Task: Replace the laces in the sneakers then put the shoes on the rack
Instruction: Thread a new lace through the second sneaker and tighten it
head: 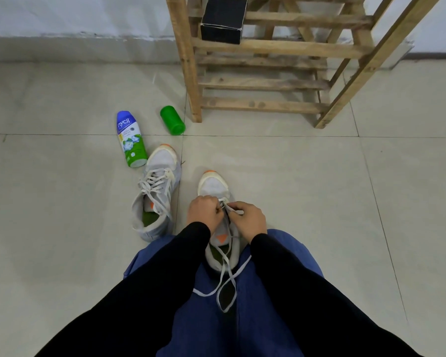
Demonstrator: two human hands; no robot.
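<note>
The loose ends of the white lace (225,276) lie on the blue lap (216,331), nearest of all. They run up to the sneaker (214,185) on the floor (307,189). Its toe points far, toward the wooden rack (263,83). The left hand (202,211) and right hand (247,220) both pinch the lace with curled fingers, by the toe holes. The next holes lie nearer, toward the heel. The other sneaker (157,191) sits just left.

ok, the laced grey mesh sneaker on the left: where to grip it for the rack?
Grip the grey mesh sneaker at its heel collar, from above on the near side: the opening faces up and the heel points toward the person, leaving the rim exposed. Loose laces cover the midfoot; a blue-and-green plastic bottle lies by the toe.
</note>
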